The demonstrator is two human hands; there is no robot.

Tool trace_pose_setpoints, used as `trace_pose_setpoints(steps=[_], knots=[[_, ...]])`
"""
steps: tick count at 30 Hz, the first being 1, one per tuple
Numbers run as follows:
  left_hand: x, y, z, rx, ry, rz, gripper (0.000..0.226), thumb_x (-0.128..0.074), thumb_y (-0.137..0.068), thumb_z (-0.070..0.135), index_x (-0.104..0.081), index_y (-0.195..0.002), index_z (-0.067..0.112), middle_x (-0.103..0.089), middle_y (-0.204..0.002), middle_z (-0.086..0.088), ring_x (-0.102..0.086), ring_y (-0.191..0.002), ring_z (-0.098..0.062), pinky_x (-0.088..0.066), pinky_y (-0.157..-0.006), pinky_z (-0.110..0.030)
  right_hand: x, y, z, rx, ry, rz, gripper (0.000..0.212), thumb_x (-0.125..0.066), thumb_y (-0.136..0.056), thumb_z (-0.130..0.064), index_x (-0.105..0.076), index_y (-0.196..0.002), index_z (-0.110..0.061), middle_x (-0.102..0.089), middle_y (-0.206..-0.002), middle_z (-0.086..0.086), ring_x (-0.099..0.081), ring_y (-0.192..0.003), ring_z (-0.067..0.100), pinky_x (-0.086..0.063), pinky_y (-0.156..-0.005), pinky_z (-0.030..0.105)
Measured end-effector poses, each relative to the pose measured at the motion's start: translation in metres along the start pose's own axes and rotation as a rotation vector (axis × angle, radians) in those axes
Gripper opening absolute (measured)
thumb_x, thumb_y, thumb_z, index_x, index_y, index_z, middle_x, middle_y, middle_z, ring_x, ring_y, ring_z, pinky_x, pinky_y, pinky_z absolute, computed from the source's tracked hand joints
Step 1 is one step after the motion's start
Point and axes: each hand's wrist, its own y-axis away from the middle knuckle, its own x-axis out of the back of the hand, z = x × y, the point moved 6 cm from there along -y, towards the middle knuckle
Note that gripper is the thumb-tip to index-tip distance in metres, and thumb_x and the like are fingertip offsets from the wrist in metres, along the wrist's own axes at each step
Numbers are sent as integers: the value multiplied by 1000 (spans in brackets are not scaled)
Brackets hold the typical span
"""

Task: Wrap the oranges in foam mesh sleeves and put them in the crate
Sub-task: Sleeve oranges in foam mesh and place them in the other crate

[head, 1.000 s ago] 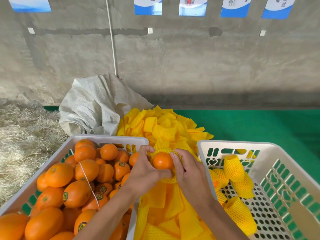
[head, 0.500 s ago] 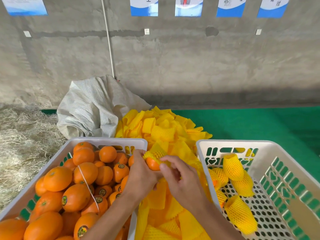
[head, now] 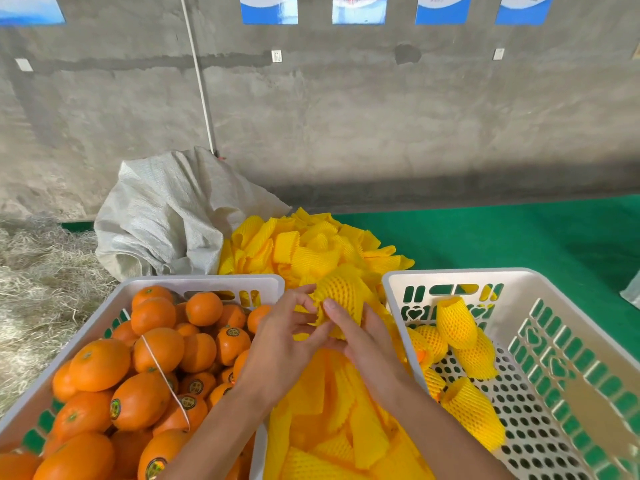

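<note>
— Oranges (head: 138,368) fill the left crate (head: 194,284). Where's the wrapped one (head: 341,294)?
— In the middle, over the sleeves (head: 311,251). Left hand (head: 280,344) and right hand (head: 363,341) both pinch it. More wrapped ones (head: 457,323) sit in the right crate (head: 554,427).

Bright orange oranges (head: 152,344), several with round green-and-gold stickers, fill the white crate (head: 194,284) at lower left. Yellow foam mesh sleeves (head: 311,251) with a diamond net texture heap in the centre. The white crate (head: 519,277) at lower right has a perforated floor, green showing through its slots. A green mat (head: 519,233), grey concrete wall (head: 381,116) and off-white woven sack (head: 166,216) lie behind.
</note>
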Motion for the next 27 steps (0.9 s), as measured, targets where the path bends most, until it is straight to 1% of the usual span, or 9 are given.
trace_pose_setpoints(steps=[2,4,6,9,14,18,21,24,27], knots=[[5,0,4,-69,-105,0,20,-74,-95,29,-59,-107,27,-60,-136,24,-67,-112,-5,-56,-86,-21,17,-3,-12,103,104,152,58,-79,-87,-42,-56,-138,-28,-72,-124,-5,-72,-108,17,-63,-85,43],[16,-2,-2,-86,-280,48,17,-65,-100,32,-57,-114,27,-61,-129,18,-61,-115,-2,-53,-89,-23,40,-5,-28,222,207,336,70,-82,-84,-44,-46,-143,-36,-69,-121,-11,-71,-103,11,-62,-82,35],[32,-4,-23,46,-386,116,18,-61,-102,20,-56,-119,22,-62,-120,3,-62,-107,-13,-57,-85,-37,68,-7,-43,316,347,489,69,-81,-86,-44,-41,-142,-45,-65,-123,-8,-69,-104,13,-61,-83,36],[47,-4,-63,361,-512,63,22,-59,-100,12,-54,-122,14,-60,-120,-11,-63,-104,-29,-56,-88,-50,118,-13,-44,191,610,644,77,-81,-86,-39,-37,-148,-32,-52,-134,8,-59,-109,29,-55,-85,46],[53,2,-92,524,-760,-195,40,-64,-98,39,-53,-134,26,-50,-131,-7,-58,-116,-35,-50,-102,-50,155,-11,-5,-305,965,528,77,-75,-89,-33,-32,-152,-25,-35,-140,19,-62,-91,38,-51,-78,42],[52,5,-98,478,-825,-435,44,-65,-95,41,-55,-138,44,-45,-142,-3,-46,-129,-36,-40,-113,-50,151,-10,6,-411,1211,448,77,-66,-96,-42,-26,-156,-16,-35,-144,22,-50,-125,46,-48,-97,52],[44,16,-102,511,-818,-607,68,-72,-90,33,-43,-150,46,-45,-147,4,-25,-143,-38,-31,-117,-54,133,-13,-17,-191,1321,508,65,-64,-97,-40,-40,-150,-12,-40,-148,19,-41,-136,40,-41,-107,51],[46,11,-96,434,-869,-518,59,-73,-91,20,-53,-144,39,-54,-135,1,-36,-133,-35,-41,-110,-47,94,-9,-51,293,1224,514,35,-65,-99,-23,-62,-130,-8,-56,-135,14,-52,-125,34,-44,-101,47],[50,8,-83,348,-884,-434,49,-68,-93,22,-58,-137,40,-58,-125,3,-45,-122,-34,-47,-101,-44,47,-1,-65,582,1123,312,13,-65,-99,-21,-70,-110,-15,-65,-112,1,-60,-102,19,-50,-86,35]])
